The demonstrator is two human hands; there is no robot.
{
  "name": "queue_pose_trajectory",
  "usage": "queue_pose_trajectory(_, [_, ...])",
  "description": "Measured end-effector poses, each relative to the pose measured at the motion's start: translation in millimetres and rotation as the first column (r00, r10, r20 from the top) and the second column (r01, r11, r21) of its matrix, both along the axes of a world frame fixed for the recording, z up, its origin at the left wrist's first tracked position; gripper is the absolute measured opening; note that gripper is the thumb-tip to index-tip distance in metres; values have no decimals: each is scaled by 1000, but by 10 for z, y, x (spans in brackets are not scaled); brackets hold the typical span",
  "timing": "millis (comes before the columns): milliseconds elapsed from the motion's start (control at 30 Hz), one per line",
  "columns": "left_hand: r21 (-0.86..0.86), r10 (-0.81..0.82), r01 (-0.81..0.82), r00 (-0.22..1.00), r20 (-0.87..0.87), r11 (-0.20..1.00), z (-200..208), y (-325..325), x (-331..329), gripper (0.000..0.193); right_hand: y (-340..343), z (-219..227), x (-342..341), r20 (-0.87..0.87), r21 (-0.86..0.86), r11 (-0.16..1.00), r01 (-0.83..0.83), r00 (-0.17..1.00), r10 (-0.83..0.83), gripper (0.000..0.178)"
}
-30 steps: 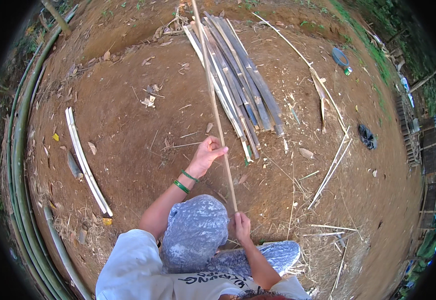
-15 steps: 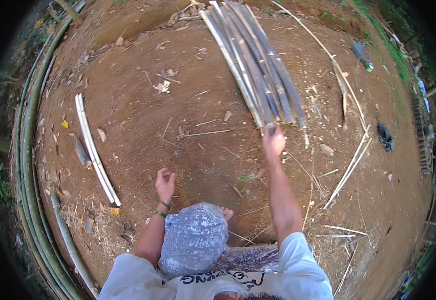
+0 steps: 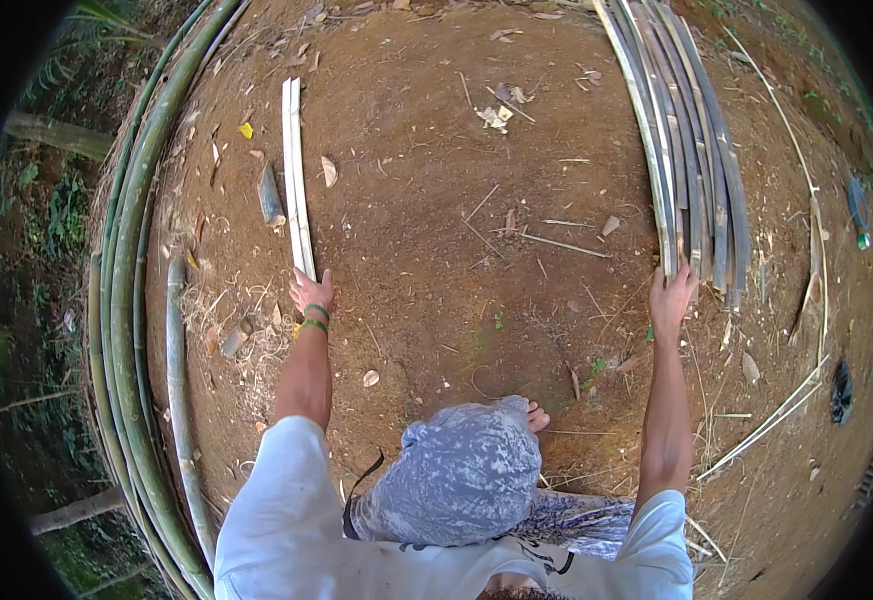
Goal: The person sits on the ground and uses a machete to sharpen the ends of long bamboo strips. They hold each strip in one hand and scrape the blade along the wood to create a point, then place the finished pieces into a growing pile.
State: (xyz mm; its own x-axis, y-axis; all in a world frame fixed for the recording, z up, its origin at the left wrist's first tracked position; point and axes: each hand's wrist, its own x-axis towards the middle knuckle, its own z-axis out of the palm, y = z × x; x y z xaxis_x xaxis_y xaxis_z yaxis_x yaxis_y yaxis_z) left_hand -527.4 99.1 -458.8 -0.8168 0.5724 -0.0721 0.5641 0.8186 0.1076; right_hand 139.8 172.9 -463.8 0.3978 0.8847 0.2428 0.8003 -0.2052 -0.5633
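Bamboo strips, cream-white and slim (image 3: 300, 170), meet the left hand (image 3: 313, 291), long grey-brown bamboo slats (image 3: 707, 160) the right hand (image 3: 673, 292), though I can't tell how far either grip closes.

Slat pile (image 3: 692, 150) right — poles (image 3: 125, 300) left, perhaps overlapping

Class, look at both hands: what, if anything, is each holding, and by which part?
The left hand is at the near ends of two pale strips, the right hand at the near end of the strip pile; whether either grips cannot be told.
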Motion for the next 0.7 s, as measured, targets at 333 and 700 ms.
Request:
queue_pose_trajectory(333, [-80, -53, 56, 997, 48, 995, -378, 15, -202, 48, -772, -18, -229, -151, -88, 992, -87, 986, 73, 57])
queue_pose_trajectory(700, [230, -120, 43, 937, 329, 972, -387, -66, -146, 34, -1328, -97, -594, -332, -128, 982, -138, 939, 89, 41])
